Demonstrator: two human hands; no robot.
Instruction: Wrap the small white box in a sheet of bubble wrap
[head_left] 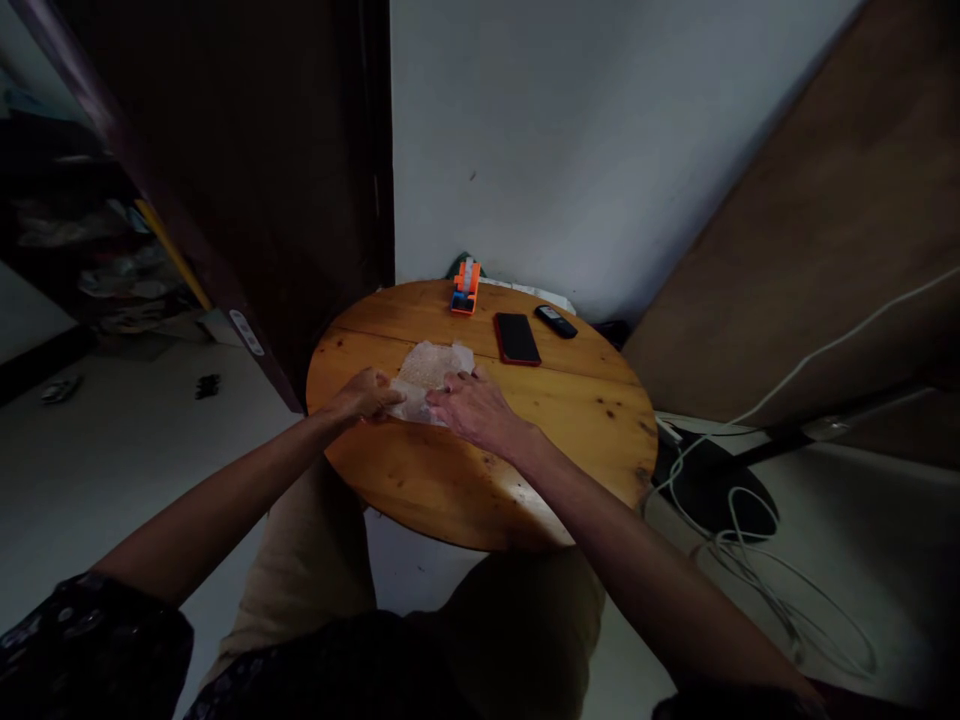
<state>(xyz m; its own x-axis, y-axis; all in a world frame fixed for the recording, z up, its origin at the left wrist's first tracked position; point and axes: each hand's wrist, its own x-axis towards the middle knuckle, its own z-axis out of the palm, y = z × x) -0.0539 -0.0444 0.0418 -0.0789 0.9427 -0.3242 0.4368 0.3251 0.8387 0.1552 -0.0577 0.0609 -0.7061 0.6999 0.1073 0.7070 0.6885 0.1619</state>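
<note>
A whitish, see-through sheet of bubble wrap (429,366) lies on the round wooden table (592,420), partly folded along its near edge. At its left end, my left hand (369,394) is closed with thumb and fingers gripping the edge. My right hand (474,402) has its fingers bent and pressed on the right part of the same sheet, closed on its fold. Whether anything is wrapped inside cannot be made out.
Behind the sheet stand an orange tape dispenser (466,288), a dark flat phone-like object with red edges (517,338) and a black handset (556,321). A wall (525,150) rises behind the table. White cable (750,545) coils on the floor at right.
</note>
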